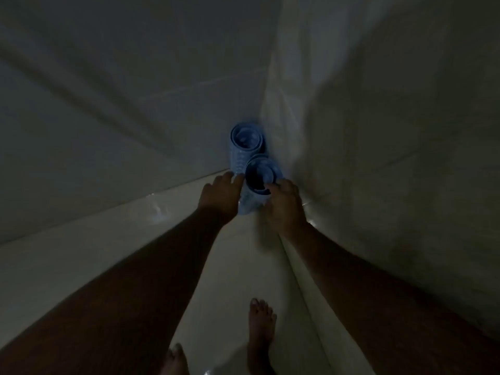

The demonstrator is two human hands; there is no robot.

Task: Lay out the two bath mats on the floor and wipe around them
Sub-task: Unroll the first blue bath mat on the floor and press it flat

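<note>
Two blue bath mats stand rolled up and upright in the corner where two walls meet. The far rolled mat [246, 142] leans in the corner, untouched. The near rolled mat [258, 180] stands just in front of it. My left hand [220, 197] presses against the near roll's left side, fingers reaching its rim. My right hand [284, 205] grips the roll's right side, with a finger hooked over the rim. The light is dim, so the mats' bumpy texture is only faintly visible.
Pale tiled walls [135, 117] close in at the left and right of the corner. The glossy, light floor [108, 239] shows wet-looking glints. My bare feet [261, 328] stand on the floor below my arms.
</note>
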